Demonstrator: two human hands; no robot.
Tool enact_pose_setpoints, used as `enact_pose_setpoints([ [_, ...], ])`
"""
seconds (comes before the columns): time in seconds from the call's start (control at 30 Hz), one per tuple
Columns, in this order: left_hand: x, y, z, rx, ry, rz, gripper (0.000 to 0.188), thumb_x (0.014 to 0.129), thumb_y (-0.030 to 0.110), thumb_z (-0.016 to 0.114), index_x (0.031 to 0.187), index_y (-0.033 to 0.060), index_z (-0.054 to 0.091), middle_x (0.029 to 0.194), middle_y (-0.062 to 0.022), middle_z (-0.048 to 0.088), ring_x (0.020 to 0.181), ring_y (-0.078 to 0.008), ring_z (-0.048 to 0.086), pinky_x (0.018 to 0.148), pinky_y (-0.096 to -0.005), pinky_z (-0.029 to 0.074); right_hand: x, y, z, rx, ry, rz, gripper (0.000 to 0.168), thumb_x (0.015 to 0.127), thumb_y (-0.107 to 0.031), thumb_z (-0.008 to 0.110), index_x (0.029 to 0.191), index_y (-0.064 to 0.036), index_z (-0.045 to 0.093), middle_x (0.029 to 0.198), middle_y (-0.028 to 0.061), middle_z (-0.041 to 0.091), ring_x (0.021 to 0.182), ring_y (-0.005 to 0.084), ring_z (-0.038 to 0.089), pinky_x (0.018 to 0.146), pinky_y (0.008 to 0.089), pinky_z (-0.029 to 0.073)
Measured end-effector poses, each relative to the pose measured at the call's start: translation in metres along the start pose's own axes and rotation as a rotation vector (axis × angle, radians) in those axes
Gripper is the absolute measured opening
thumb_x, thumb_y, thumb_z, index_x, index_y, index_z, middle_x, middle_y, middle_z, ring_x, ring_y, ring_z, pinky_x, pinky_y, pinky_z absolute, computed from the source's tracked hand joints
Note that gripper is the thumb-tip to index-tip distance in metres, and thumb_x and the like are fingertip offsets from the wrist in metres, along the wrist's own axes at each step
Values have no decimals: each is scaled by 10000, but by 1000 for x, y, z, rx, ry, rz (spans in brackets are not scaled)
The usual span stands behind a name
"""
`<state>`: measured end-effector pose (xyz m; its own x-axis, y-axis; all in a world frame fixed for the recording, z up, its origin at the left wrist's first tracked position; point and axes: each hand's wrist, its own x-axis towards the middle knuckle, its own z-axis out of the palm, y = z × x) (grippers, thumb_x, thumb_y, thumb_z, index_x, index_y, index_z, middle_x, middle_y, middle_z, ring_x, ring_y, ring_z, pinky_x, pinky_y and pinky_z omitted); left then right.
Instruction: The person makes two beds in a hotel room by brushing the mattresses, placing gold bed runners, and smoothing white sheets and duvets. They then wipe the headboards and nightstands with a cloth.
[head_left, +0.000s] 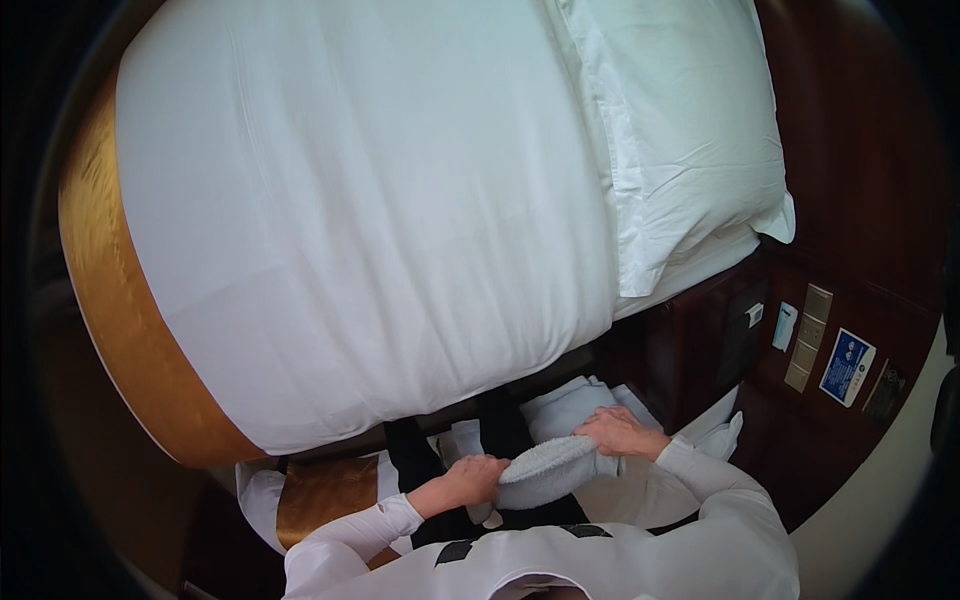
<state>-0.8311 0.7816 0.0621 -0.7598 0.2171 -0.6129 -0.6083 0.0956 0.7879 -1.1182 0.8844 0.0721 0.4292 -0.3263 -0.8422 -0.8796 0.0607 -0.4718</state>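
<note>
Between my hands, low in the head view, a folded white terry towel (551, 471) is stretched in front of my body. My left hand (474, 480) is closed on its left end. At the towel's upper right corner, my right hand (615, 432) grips the edge. Just beyond the right hand lies a stack of folded white towels (568, 405), partly hidden by that hand and the held towel. Both of my sleeves are white. The fingertips of both hands are mostly hidden in the cloth.
A bed with a white duvet (375, 210), a gold runner (142, 300) and a white pillow (697, 135) fills the upper view. Another white and gold bed surface (330, 495) lies beside my legs. A dark wooden nightstand (690, 345) and panel with switches (808, 337) stand at right.
</note>
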Motion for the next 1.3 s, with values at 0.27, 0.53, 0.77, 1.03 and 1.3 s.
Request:
enact_pose_setpoints([
  [0.27, -13, 27, -315, 819, 1264, 23, 659, 707, -130, 455, 1293, 170, 497, 1269, -211, 503, 792, -371, 514, 712, -415, 462, 62, 36, -357, -704, 1130, -170, 492, 726, -2, 588, 1180, -190, 585, 1134, 94, 550, 898, 273, 542, 716, 382, 487],
  [0.53, 101, -27, -166, 971, 1218, -390, 695, 731, -6, 555, 1316, 358, 464, 1390, -261, 369, 988, -570, 455, 805, -510, 466, 103, 87, -183, -421, 948, 54, 650, 670, 56, 598, 1240, -257, 583, 1368, 212, 404, 842, 268, 500, 712, 354, 464],
  [0.77, 69, -7, 92, 182, 85, -255, 597, 728, 117, 634, 1300, 245, 522, 1161, -156, 598, 922, -341, 631, 804, -456, 498, -14, 22, 60, 45, -66, 192, 467, 686, -62, 624, 1117, -244, 630, 939, 92, 651, 880, 294, 569, 753, 394, 459],
  [1.03, -176, -51, -111, 279, 1087, -208, 601, 633, -153, 489, 1177, 80, 595, 1137, -162, 613, 1007, -341, 584, 820, -397, 499, 110, -151, -216, -434, 789, -451, 235, 559, 18, 650, 745, -89, 553, 654, 25, 506, 663, 227, 518, 531, 346, 427],
  [1.3, -233, -216, -234, 841, 1090, -757, 711, 745, -27, 529, 1396, 214, 377, 1391, -130, 415, 1135, -329, 466, 922, -413, 406, 331, -235, -326, -502, 992, -345, 326, 798, -69, 477, 1088, -133, 611, 1103, 143, 589, 976, 366, 560, 812, 440, 487],
])
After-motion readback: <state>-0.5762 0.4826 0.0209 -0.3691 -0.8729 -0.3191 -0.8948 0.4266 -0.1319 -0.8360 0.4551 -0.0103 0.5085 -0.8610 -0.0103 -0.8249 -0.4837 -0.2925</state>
